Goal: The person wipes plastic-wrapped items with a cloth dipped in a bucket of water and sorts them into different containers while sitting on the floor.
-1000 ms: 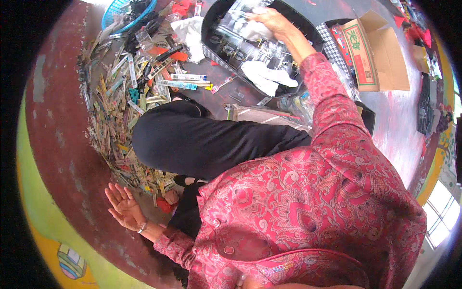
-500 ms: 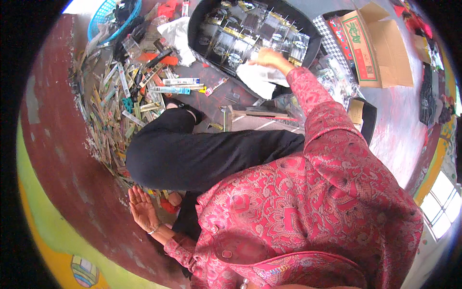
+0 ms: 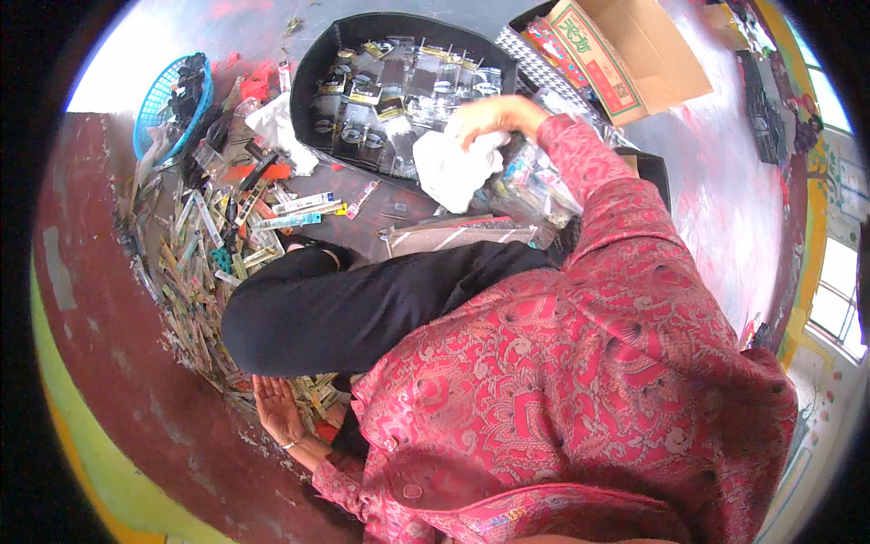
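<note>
My right hand [image 3: 497, 118] grips a crumpled white cloth [image 3: 453, 170] from above; its material could also be thin plastic. The cloth hangs over the near right rim of a large black bin [image 3: 308, 136]. Inside that bin lie several clear packets [image 3: 396, 83] with dark contents and small printed cards. My left hand [image 3: 279, 412] rests palm up with its fingers stretched out and nothing in it, beside my bent knee. Close to it spreads the lower end of a heap of thin, strip-like packages [image 3: 195, 281].
A blue plastic basket [image 3: 142, 113] with dark items stands at the far left. An open cardboard box [image 3: 648, 59] sits at the far right, near clear plastic packets [image 3: 535, 177]. Another white cloth or bag [image 3: 288, 131] lies left of the bin. A maroon wall band [image 3: 100, 299] borders the left side.
My right hand has drawn the white cloth from over the bin's packets toward its near right rim. The whole view has shifted. My left hand stays open and palm up.
</note>
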Demonstrator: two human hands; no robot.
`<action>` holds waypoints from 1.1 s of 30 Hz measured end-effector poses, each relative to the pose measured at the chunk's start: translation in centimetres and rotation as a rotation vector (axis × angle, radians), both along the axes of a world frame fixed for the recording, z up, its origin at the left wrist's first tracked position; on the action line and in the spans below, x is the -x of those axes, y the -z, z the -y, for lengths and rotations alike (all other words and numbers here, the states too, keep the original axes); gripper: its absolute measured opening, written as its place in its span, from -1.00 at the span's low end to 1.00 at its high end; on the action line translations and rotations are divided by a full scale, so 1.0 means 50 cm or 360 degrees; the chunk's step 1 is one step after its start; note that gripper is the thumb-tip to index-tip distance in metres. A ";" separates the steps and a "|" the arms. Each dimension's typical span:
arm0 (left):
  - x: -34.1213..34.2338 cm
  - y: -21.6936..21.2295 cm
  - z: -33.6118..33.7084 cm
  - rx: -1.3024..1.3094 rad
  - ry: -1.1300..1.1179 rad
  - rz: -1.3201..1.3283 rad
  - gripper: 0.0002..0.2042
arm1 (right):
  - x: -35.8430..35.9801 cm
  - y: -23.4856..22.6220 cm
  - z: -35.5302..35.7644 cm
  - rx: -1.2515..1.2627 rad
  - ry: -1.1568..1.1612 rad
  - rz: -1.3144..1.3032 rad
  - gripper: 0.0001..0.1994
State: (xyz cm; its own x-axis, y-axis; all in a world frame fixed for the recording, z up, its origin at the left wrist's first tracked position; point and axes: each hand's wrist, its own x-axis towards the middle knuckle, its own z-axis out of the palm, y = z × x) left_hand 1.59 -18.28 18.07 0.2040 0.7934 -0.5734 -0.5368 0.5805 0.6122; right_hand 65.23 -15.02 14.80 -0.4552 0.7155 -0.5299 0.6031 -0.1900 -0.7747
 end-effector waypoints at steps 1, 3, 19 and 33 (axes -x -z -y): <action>-0.005 -0.002 0.001 0.0028 -0.0042 -0.0077 -0.61 | -0.008 -0.028 0.002 -0.0045 0.0122 -0.0137 -0.82; -0.032 0.017 -0.016 0.0097 -0.0075 -0.0196 -0.60 | -0.041 -0.078 0.028 0.0141 0.0569 0.0001 -0.84; 0.028 0.045 0.010 0.0125 -0.0046 -0.0032 -0.62 | -0.376 -0.128 0.213 -0.0708 0.2371 0.0010 -0.71; 0.050 0.063 0.084 0.0419 -0.0183 -0.0291 -0.72 | -0.365 0.091 0.193 -0.0434 0.2570 0.1124 -0.63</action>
